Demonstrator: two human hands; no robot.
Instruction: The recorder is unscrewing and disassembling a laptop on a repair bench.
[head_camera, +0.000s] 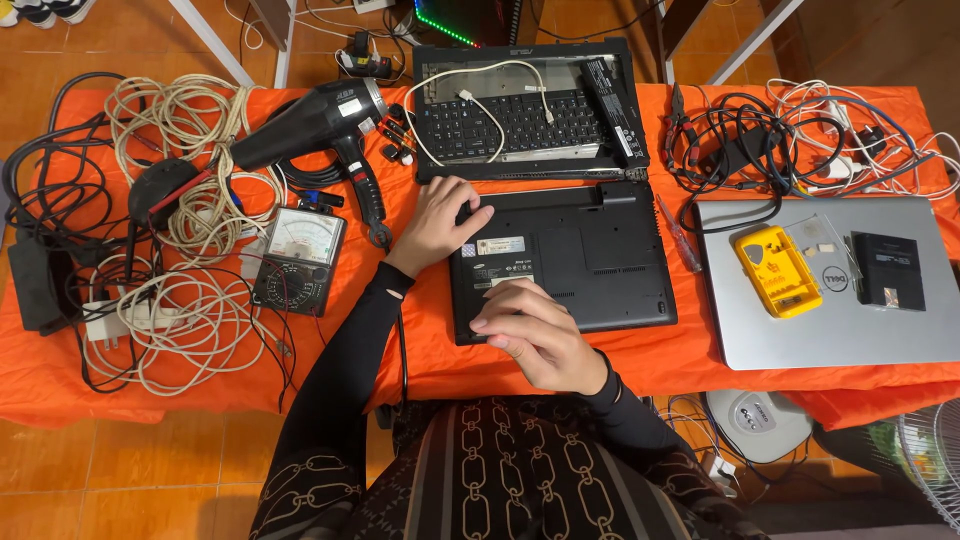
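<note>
While both flat on black laptop base (590, 250) | left hand (437, 222) beside white rectangular label (500, 245) | right hand (535, 335) open.

Floor: orange-brown tiles (130, 470), seen at six and twelve o'clock.
Table cover: bright orange cloth (690, 365), creased.
Furniture: white metal frame legs (215, 40) at eleven o'clock.
Light: green strip glow (445, 25) at twelve o'clock.

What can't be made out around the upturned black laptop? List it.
Head view:
- The black laptop lies underside up, so its screen and keys are hidden.
- The left hand covers its far left corner; the right hand covers part of the near edge.
- The multimeter dial is too small to read.
- The fan is cut off by the right edge.
</note>
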